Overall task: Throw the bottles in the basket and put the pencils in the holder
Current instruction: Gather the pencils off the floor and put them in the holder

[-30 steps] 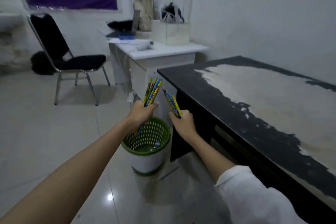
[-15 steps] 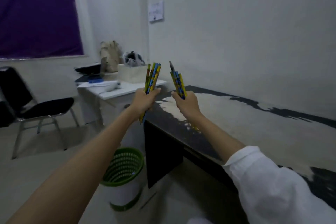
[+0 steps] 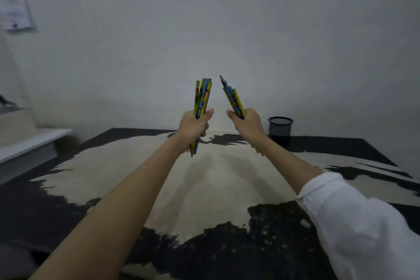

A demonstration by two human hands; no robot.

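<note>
My left hand (image 3: pixel 193 127) grips a bundle of yellow, green and blue pencils (image 3: pixel 202 96) held upright above the table. My right hand (image 3: pixel 248 124) grips a second bundle of pencils (image 3: pixel 234 99), tilted left, one grey tip sticking out on top. A black mesh holder (image 3: pixel 280 128) stands on the table at the back, just right of my right hand and farther away; I cannot see anything inside it. The green basket and the bottles are out of view.
The table (image 3: pixel 204 184) is black with a large worn pale patch, and it reaches to the white wall behind. A white desk edge (image 3: pixel 29 145) shows at the left. A paper (image 3: pixel 16 13) hangs on the wall at upper left.
The view has swung right from the floor basket and the white desk to face the table. Both hands still grip their pencils and are now raised over the table, and the holder has come into view.
</note>
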